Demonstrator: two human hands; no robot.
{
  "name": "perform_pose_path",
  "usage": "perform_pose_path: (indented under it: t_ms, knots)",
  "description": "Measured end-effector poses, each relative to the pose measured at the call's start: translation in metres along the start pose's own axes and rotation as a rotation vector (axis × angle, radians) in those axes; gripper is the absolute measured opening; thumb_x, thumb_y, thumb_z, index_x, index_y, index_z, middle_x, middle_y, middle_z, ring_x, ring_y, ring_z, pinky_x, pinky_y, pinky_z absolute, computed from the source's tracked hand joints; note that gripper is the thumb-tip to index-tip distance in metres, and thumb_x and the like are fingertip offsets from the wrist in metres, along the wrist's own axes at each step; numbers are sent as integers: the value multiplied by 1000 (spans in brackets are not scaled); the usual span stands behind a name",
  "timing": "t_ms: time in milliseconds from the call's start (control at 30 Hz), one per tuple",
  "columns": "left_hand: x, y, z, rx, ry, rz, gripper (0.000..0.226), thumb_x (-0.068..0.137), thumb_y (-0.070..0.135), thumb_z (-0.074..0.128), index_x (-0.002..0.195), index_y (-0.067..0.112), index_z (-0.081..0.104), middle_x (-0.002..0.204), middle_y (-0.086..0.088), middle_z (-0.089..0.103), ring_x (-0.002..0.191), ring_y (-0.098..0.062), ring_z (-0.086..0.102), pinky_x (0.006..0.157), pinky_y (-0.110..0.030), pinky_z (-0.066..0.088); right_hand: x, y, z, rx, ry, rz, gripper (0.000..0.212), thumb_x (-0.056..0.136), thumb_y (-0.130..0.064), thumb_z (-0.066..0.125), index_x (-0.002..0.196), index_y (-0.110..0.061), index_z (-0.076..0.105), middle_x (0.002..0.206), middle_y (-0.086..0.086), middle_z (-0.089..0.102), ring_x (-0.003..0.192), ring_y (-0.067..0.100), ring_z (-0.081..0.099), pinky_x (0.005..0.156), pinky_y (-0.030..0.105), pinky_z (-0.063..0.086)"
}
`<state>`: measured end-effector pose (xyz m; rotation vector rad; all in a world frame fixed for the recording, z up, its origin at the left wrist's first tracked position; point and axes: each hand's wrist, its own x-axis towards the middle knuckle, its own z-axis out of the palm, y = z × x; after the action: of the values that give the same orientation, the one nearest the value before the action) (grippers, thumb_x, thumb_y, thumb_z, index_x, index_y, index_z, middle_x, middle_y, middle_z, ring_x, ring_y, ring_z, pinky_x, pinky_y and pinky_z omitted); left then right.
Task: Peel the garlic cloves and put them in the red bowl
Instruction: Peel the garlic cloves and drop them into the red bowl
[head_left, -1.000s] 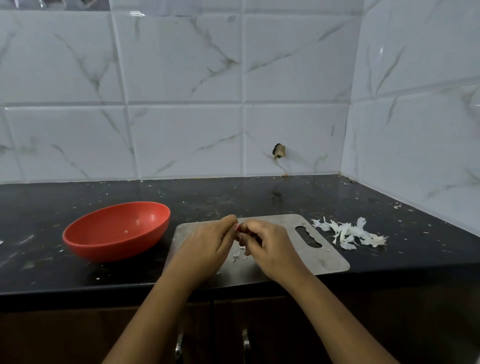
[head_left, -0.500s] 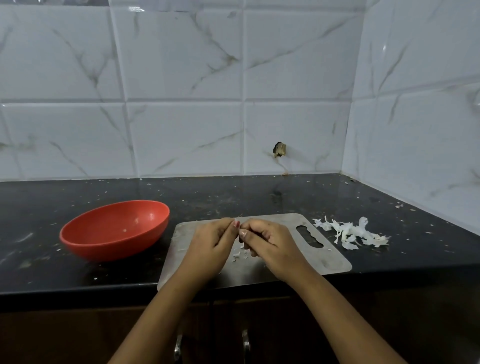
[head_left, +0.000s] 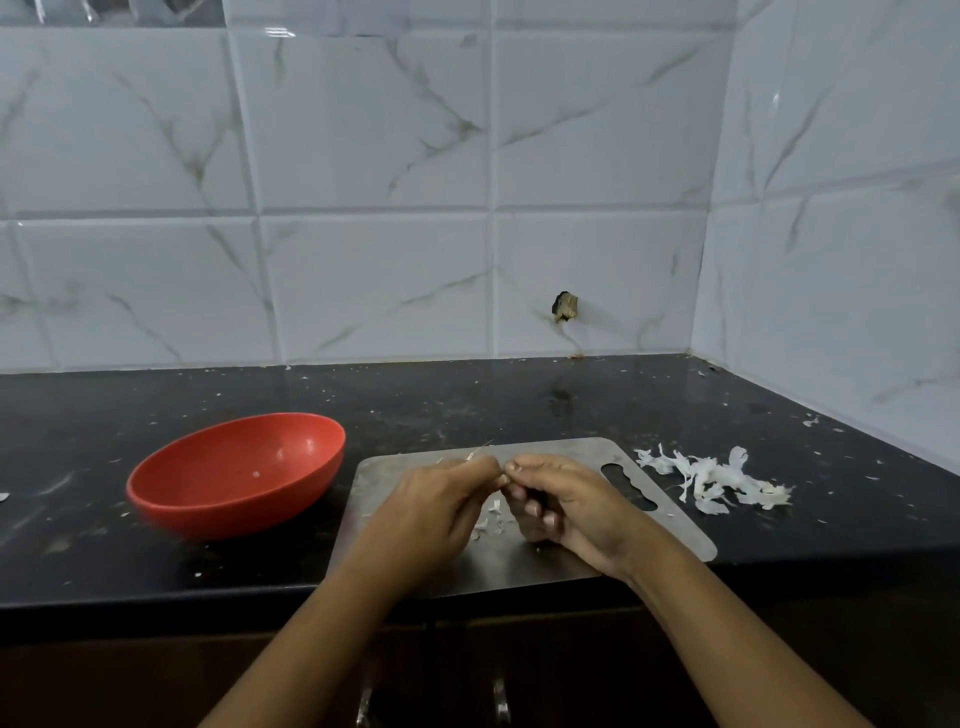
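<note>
Red plastic bowl (head_left: 236, 473) sits on the black worktop (head_left: 104, 415), just beside the left edge of the steel cutting board (head_left: 675, 535); we cannot tell whether the two touch. Inside it we make out only a pale speck. The board reaches the worktop's front edge, with its slotted handle end pointing toward the right.

Our left hand (head_left: 431, 514) and right hand (head_left: 566, 504) meet over the middle of the board, fingers curled and fingertips pressed together, pinching something small between them. The garlic clove is hidden inside that pinch, so we cannot see how much skin is left on it. A thin strand (head_left: 480, 449) sticks out past the left fingertips. A few white scraps (head_left: 491, 519) lie on the board under the hands.

A heap of peel (head_left: 711, 478) lies on the worktop just past the board's right edge. Between the board's far edge and the tiled wall (head_left: 363, 208) runs a wide band of worktop flecked with crumbs, narrowing into the back right corner.
</note>
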<state>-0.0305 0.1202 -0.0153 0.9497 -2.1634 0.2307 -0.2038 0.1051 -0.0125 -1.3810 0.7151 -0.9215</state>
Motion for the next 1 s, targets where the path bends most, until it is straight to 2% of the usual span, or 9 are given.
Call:
perform_pose_path:
  t_ms: [133, 233, 333, 467, 567, 633, 767, 867, 1000]
  knots:
    - [2, -14, 3, 102, 0, 55, 12, 93, 33, 39, 92, 28, 50, 71, 11, 57, 57, -17, 55, 49, -36, 49, 3, 1, -2, -6, -15, 21, 34, 102, -17, 41, 72, -15, 56, 61, -3, 37, 51, 5, 24, 48, 16, 22]
    - [2, -18, 4, 165, -13, 64, 13, 93, 36, 38, 97, 28, 48, 80, 9, 65, 59, -21, 59, 48, -37, 50, 2, 1, 1, -33, 25, 17, 29, 103, -18, 41, 79, -14, 57, 63, -6, 42, 50, 3, 30, 48, 14, 25]
    - [5, -18, 5, 259, -36, 64, 8, 90, 30, 39, 97, 29, 42, 77, 10, 66, 56, -16, 61, 45, -36, 50, 1, 1, 3, -54, 67, -3, 30, 104, -19, 41, 81, -14, 60, 62, -9, 45, 49, 1, 32, 48, 13, 28]
    - [6, -19, 8, 307, -4, 51, 22, 86, 19, 60, 95, 28, 43, 67, 9, 61, 44, -13, 52, 37, -33, 46, 0, 2, 5, -103, 83, -40, 28, 104, -20, 41, 85, -12, 59, 64, -8, 47, 48, 2, 32, 49, 14, 28]
    - [5, -14, 6, 243, 55, 46, 1, 91, 25, 46, 91, 26, 47, 67, 9, 59, 46, -12, 49, 38, -33, 44, -1, 2, 6, -136, 106, -53, 29, 104, -19, 41, 82, -14, 60, 64, -8, 46, 50, 3, 31, 52, 17, 26]
    - [3, -11, 5, 217, 126, 52, 16, 91, 29, 43, 86, 23, 57, 66, 9, 59, 47, -11, 47, 39, -31, 42, -1, 2, 7, -149, 121, -56, 29, 104, -18, 41, 81, -14, 59, 64, -7, 46, 50, 3, 31, 54, 19, 25]
    - [0, -10, 4, 140, 211, 48, 22, 90, 33, 52, 82, 24, 69, 65, 12, 64, 52, -5, 51, 46, -24, 43, -1, 1, 9, -168, 124, -45, 34, 104, -17, 41, 74, -16, 58, 63, -7, 45, 51, 3, 32, 54, 19, 26]
    - [0, -11, 5, -89, 194, -63, 21, 88, 39, 55, 86, 27, 73, 71, 17, 68, 58, -1, 59, 54, -23, 48, -2, 0, 11, -155, 126, -40, 39, 104, -16, 40, 69, -18, 58, 61, -7, 45, 51, 4, 32, 53, 20, 25]
    - [0, -10, 6, -338, 203, -205, 25, 81, 44, 60, 90, 26, 75, 76, 19, 70, 64, -5, 65, 58, -21, 51, -3, -1, 11, -139, 126, -40, 43, 104, -16, 40, 66, -20, 60, 60, -7, 45, 50, 4, 33, 53, 20, 26]
